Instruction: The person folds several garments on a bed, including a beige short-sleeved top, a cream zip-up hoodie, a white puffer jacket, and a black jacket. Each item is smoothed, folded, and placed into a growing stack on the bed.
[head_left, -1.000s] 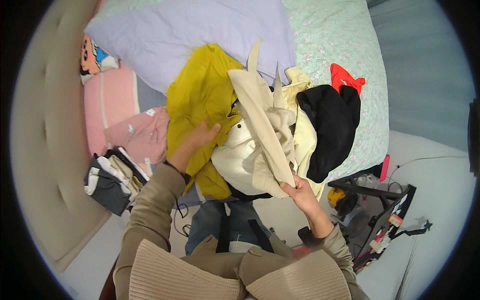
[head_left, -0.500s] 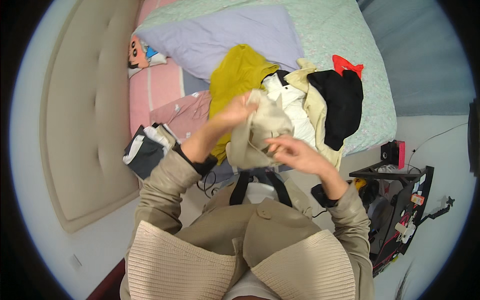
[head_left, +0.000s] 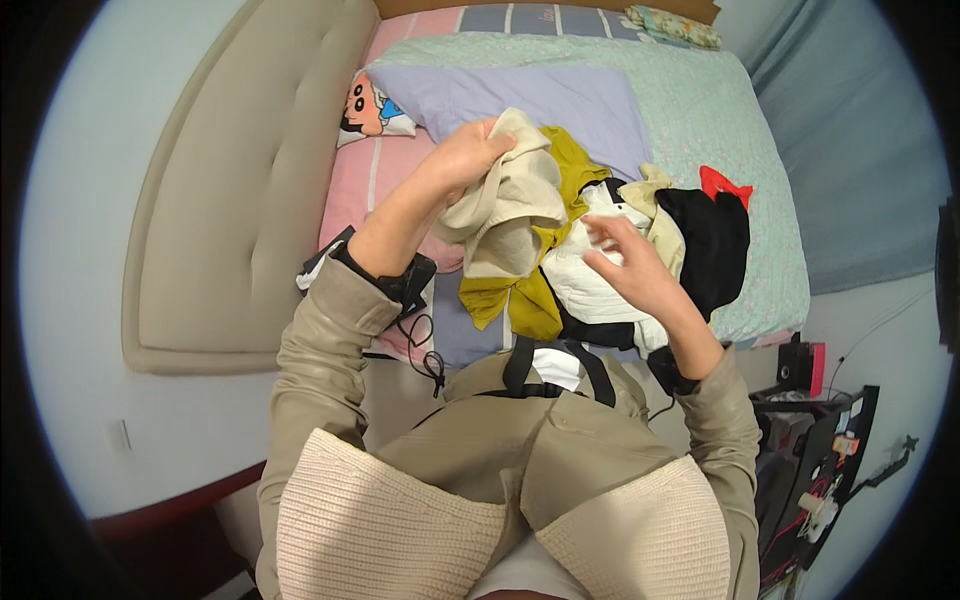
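My left hand (head_left: 468,156) grips a beige cloth garment (head_left: 510,205) by its top edge and holds it up over the bed, where it hangs in loose folds. Its exact kind I cannot make out. Apart from it, my right hand (head_left: 638,268) is open, fingers spread above a white garment (head_left: 585,285) with dark trim. Partly covered by the beige cloth lies a mustard-yellow garment (head_left: 533,308). To the right of the white one are a cream garment (head_left: 668,238), a black garment (head_left: 715,240) and a bit of red cloth (head_left: 727,187).
A lilac quilt (head_left: 540,100) lies across the bed behind the clothes. On the left are a cartoon pillow (head_left: 372,112) and a padded headboard (head_left: 230,220). Dark folded clothes (head_left: 325,262) are half hidden by my left forearm. A black rack (head_left: 825,450) stands at right.
The view has shifted. My left hand has carried the beige garment left and farther over the bed. My right hand has drawn away from it, with its fingers now spread.
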